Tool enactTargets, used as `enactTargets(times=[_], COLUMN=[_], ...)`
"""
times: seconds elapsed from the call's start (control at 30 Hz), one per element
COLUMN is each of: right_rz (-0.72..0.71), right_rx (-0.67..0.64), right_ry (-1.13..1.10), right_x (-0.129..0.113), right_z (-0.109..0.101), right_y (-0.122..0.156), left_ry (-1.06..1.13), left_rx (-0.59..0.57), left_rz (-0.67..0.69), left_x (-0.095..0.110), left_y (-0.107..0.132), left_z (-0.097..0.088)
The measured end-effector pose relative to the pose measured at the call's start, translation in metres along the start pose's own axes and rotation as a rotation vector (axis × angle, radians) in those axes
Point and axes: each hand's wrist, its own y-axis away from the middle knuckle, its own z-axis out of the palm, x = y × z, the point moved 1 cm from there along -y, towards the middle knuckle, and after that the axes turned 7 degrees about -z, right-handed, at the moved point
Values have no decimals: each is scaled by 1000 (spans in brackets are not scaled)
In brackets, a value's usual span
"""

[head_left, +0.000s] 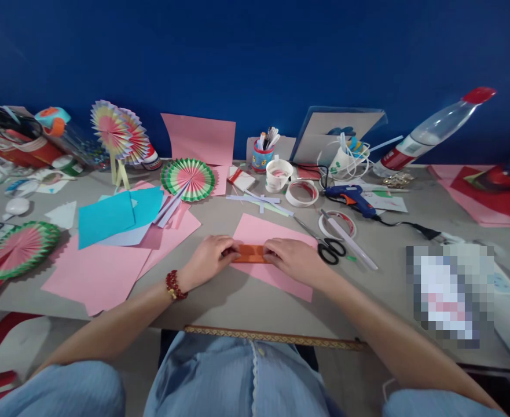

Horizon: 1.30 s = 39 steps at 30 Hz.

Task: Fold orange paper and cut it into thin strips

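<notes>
An orange strip of folded paper [251,253] stretches between my two hands, just over a pink sheet [259,227] on the table. My left hand [213,259] pinches its left end, with a dark red bead bracelet on the wrist. The right end is in the curled fingers of my right hand [292,260]. My fingertips partly cover both ends of the strip. Close beside my right hand lie black-handled scissors [331,250], their blades pointing up and left.
Pink sheets [94,275] and blue paper [107,220] lie at left, near pleated paper fans [188,179]. Behind stand a pen cup [263,157] and a white paper cup [278,175]. Tape rolls [302,193], a blue glue gun [352,198] and a leaning bottle [432,130] are at right.
</notes>
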Motion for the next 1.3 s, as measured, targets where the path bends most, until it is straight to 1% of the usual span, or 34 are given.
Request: enactTargets(times=[0.23, 0.33, 0.57, 0.93, 1.3], right_rz=[-35, -49, -38, -37, -31], right_rx=[35, 52, 47, 46, 41], right_ry=[-24, -37, -78, -74, -50], right_x=[8, 10, 11, 10, 8], right_z=[6, 7, 6, 5, 3], right_y=[-1, -1, -1, -1, -2], left_ry=[42, 28, -31, -97, -115], left_rx=[-57, -79, -71, -89, -105], left_rz=[6, 7, -6, 37, 83], left_x=[-2, -2, -1, -1, 0], left_y=[-2, -3, -7, -8, -7], left_z=[-5, -6, -5, -5, -6])
